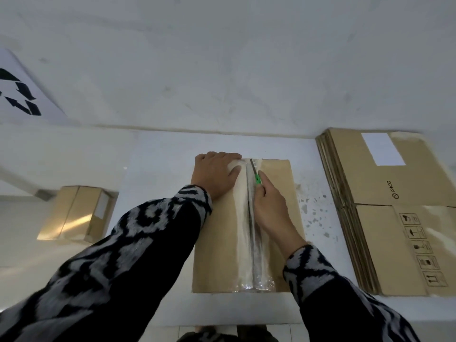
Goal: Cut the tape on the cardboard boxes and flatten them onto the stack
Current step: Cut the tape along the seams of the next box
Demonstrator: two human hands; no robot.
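A closed cardboard box (276, 218) lies flat-side up in the middle of the white tabletop (160, 169), its long axis running from near to far, and a strip of clear tape (243, 218) runs down its centre seam from the far edge to the near edge. The left hand (217, 172) lies palm down on the far left corner of the box, fingers straight and spread, the fingertips reaching the far edge and the thumb resting on the tape. The right hand (269, 206) is curled around a green-handled cutter (257, 180), whose blade (253, 165) points toward the far end and sits on the seam just short of the far edge; a dark line shows along the seam from the hand back to the near edge. Both arms wear dark sleeves (138, 243) with a pale pattern. To the right, well apart from the box, a stack of flattened boxes (385, 208) lies on the tabletop, the top sheet bearing a white label, the word PICO and a column of handling symbols. To the left, a smaller sealed box (76, 213) stands by itself, its contents hidden. At the far left a white sheet with a recycling symbol (19, 95) is visible. What the centre box holds cannot be told.
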